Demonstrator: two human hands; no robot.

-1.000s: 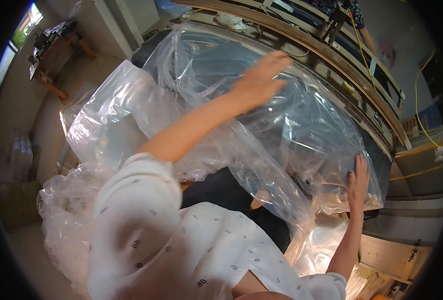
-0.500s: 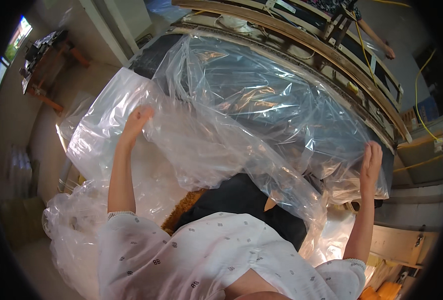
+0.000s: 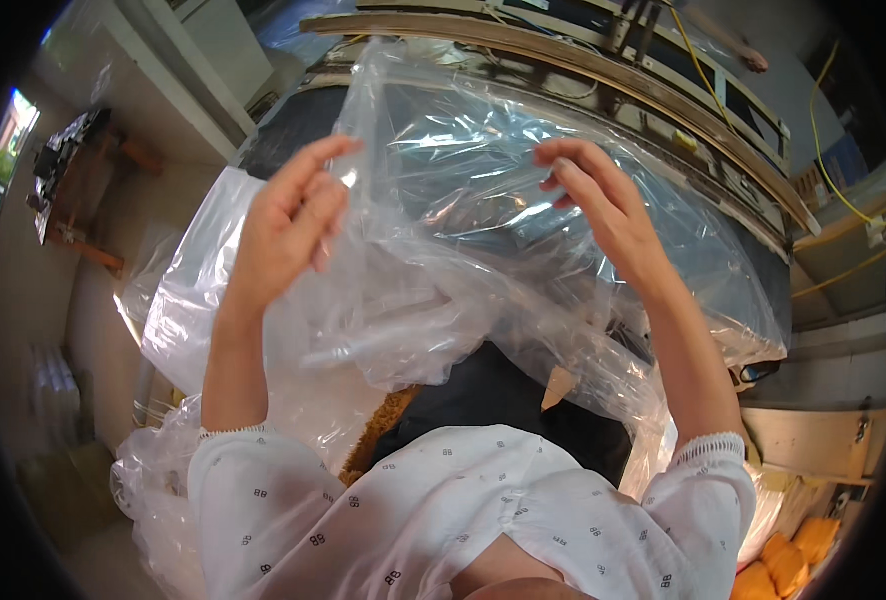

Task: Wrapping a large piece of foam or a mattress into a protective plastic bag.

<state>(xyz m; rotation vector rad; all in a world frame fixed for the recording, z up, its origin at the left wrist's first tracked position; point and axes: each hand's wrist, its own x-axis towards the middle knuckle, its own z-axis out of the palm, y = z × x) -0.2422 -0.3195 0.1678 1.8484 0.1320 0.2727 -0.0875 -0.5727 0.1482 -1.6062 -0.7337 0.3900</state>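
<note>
A large clear plastic sheet [image 3: 463,200] lies wrinkled over a dark surface in front of me. My left hand [image 3: 293,220] is raised over the sheet's left part, fingers bent but apart, index fingertip near an upright fold of film. I see nothing held in it. Above the sheet's right-centre is my right hand [image 3: 598,195], fingers loosely curved and apart, with nothing visible between them. More film bunches toward my lap, beside a piece of dark cloth [image 3: 493,405]. Milky plastic layers [image 3: 198,275] hang at the left.
Beyond the sheet runs a machine frame with a long wooden bar [image 3: 563,65] and cables. A yellow cord [image 3: 833,170] hangs at right. Another person's hand [image 3: 753,60] shows at the far right. A wooden table [image 3: 73,190] stands at far left. Piled film [image 3: 163,480] lies at lower left.
My right hand has left the sheet's right edge and come inward to the left and farther forward. My left hand has lifted and shifted slightly. The film near my left hand now stands in a fold.
</note>
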